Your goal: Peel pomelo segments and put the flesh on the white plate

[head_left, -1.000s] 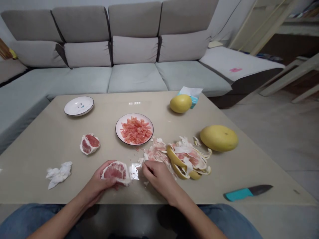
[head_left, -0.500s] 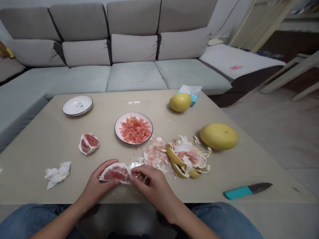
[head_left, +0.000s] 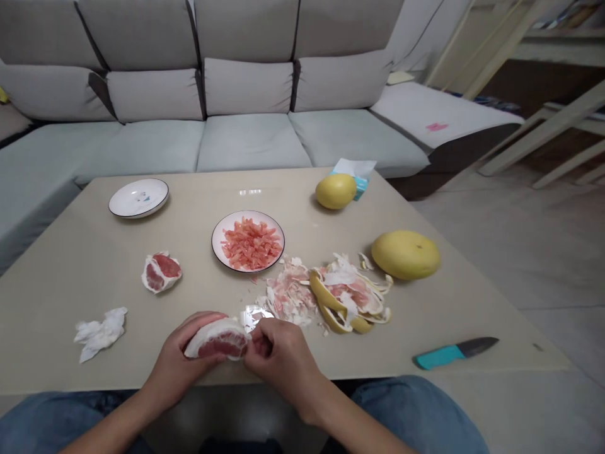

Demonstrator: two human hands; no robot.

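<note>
My left hand [head_left: 176, 356] holds a pink pomelo segment [head_left: 218, 341] with white pith above the table's near edge. At the segment's right end, my right hand [head_left: 278, 356] pinches its skin with the fingertips. Just beyond the hands lies a pile of torn pith and yellow peel [head_left: 331, 296]. A white plate [head_left: 217, 236] filled with peeled pink flesh stands further back, at the table's middle. Left of it rests another pomelo piece [head_left: 161, 272].
A crumpled tissue [head_left: 98, 331] lies at the left. An empty white plate [head_left: 138, 198] sits far left. Two whole yellow pomelos [head_left: 405, 254] [head_left: 335, 191] and a tissue box [head_left: 354, 173] are on the right. A teal-handled knife [head_left: 454, 352] lies near the right front edge. A grey sofa stands behind.
My right hand came back from the peel pile to the segment and closed on its right end. The left hand turned the segment a little lower. The view shifted slightly.
</note>
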